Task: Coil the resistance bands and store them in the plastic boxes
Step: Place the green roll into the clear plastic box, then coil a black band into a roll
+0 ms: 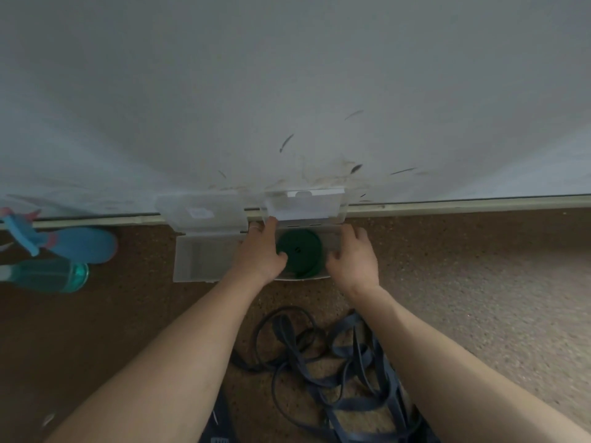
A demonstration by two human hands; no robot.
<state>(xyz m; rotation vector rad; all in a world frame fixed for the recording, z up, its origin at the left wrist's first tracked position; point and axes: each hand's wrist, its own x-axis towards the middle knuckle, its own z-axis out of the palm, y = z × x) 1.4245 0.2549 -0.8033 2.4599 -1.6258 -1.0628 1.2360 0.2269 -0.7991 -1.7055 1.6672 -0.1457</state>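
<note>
Against the wall on the carpet (479,282): two clear plastic boxes, lids up. Right box (335,233) holds the coiled green band (300,251). Left hand (262,251) and right hand (351,257) flank the coil, fingers loosely spread, thumbs touching its edge. Left box (198,260) looks empty. Dark blue bands (335,362) lie tangled nearer the person. Spray bottles (64,257) far left.
</note>
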